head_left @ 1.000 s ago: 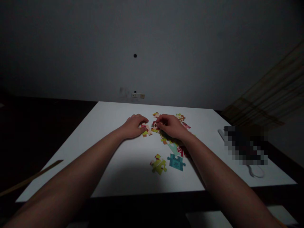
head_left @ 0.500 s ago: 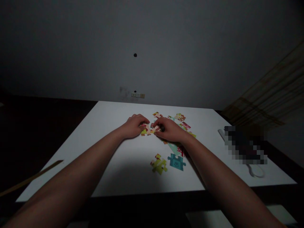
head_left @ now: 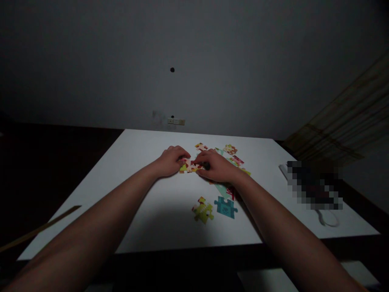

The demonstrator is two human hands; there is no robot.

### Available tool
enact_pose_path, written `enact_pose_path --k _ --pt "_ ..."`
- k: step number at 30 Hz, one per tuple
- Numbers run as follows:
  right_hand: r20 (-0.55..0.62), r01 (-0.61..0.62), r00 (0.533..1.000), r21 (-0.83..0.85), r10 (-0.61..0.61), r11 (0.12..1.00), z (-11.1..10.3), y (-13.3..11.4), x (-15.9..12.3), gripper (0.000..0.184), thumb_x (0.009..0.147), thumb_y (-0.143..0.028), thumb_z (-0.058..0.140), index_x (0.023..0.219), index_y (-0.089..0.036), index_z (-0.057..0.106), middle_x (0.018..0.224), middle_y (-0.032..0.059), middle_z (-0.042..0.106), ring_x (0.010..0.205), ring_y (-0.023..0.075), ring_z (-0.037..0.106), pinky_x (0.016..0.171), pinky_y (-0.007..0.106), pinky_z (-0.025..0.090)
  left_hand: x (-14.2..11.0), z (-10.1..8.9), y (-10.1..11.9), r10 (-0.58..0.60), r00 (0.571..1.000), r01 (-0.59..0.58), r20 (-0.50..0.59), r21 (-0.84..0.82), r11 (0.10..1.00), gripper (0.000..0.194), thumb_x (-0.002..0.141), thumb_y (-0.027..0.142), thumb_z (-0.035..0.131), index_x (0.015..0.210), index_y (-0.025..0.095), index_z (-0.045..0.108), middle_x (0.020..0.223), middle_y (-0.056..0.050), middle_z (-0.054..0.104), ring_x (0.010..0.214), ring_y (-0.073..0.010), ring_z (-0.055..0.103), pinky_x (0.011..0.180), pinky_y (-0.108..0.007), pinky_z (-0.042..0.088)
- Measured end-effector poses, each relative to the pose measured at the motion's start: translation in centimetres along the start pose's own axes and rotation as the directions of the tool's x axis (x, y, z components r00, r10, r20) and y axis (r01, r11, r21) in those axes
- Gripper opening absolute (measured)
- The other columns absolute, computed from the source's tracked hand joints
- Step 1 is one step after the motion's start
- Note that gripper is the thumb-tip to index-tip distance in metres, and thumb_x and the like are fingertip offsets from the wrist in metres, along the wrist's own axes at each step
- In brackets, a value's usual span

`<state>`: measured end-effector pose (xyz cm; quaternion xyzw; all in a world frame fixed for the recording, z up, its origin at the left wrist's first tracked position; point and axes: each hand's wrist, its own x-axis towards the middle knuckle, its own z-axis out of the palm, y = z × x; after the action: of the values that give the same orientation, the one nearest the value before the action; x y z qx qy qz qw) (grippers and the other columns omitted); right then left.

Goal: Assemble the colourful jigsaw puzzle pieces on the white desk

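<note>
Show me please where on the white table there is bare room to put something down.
Bare table lies left of the left hand, beyond the brown strip, and between the right forearm and the blurred item. Puzzle pieces crowd around the right hand.

You've got a dim rm w/ a plain grey wall (head_left: 231,73) behind a white rectangular table (head_left: 146,146), a beige socket strip (head_left: 176,121) low on it, yellowish striped curtain (head_left: 340,117) at R, dark floor (head_left: 54,154) at L.
</note>
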<state>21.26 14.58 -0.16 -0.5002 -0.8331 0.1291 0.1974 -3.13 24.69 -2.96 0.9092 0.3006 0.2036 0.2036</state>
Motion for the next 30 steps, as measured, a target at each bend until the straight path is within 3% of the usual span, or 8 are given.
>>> enact_pose_path --k 8,13,18,24,30 --pt "0.030 0.017 0.999 0.004 -0.017 1.000 0.0 -0.1 0.1 0.031 0.093 -0.028 0.077 0.123 -0.026 0.085 0.124 0.0104 0.078 0.122 0.0302 0.068 0.115 0.049 0.046 0.1 0.1 -0.1 0.009 1.000 -0.009 0.000 0.003 1.000 0.030 0.096 0.024 0.062 0.119 0.025 0.082 0.129 -0.011 0.079 0.125 -0.0304 0.068 0.116 -0.055 0.049" --pt "0.044 0.028 0.999 0.000 -0.028 1.000 0.2 0.1 0.0 0.029 0.097 -0.032 0.078 0.124 -0.025 0.085 0.126 0.0110 0.079 0.122 0.0301 0.068 0.113 0.049 0.046 0.2 0.1 0.0 -0.039 0.999 0.040 -0.032 0.024 0.999 0.027 0.089 0.020 0.064 0.105 0.026 0.084 0.123 -0.010 0.080 0.119 -0.0318 0.069 0.112 -0.055 0.052" --pt "0.038 0.082 0.996 0.059 -0.084 0.995 0.5 0.1 0.3 0.020 0.102 -0.032 0.077 0.119 -0.029 0.086 0.129 0.0074 0.082 0.123 0.0272 0.071 0.118 0.050 0.043 0.2 0.0 0.3 -0.057 0.998 0.060 -0.037 0.073 0.995 0.024 0.090 0.034 0.070 0.106 0.024 0.085 0.122 -0.012 0.079 0.117 -0.0343 0.070 0.110 -0.054 0.053" --pt "0.018 0.040 0.999 0.043 -0.041 0.998 1.0 0.0 0.2 0.013 0.102 -0.030 0.074 0.109 -0.029 0.085 0.118 0.0034 0.084 0.115 0.0271 0.070 0.109 0.046 0.048 0.1 -0.4 0.7 -0.080 0.996 0.082 -0.026 0.113 0.990 0.028 0.093 0.034 0.069 0.113 0.024 0.085 0.123 -0.012 0.079 0.119 -0.0328 0.069 0.109 -0.050 0.053" --pt "0.028 -0.012 1.000 0.038 0.011 0.999 0.9 -0.4 -0.1 0.024 0.095 -0.020 0.070 0.115 -0.030 0.081 0.117 0.0041 0.081 0.118 0.0280 0.068 0.104 0.043 0.052 0.1 -0.4 0.7 -0.084 0.996 0.087 -0.031 0.124 0.989 0.027 0.094 0.030 0.067 0.112 0.024 0.086 0.123 -0.011 0.080 0.119 -0.0320 0.070 0.110 -0.050 0.053"
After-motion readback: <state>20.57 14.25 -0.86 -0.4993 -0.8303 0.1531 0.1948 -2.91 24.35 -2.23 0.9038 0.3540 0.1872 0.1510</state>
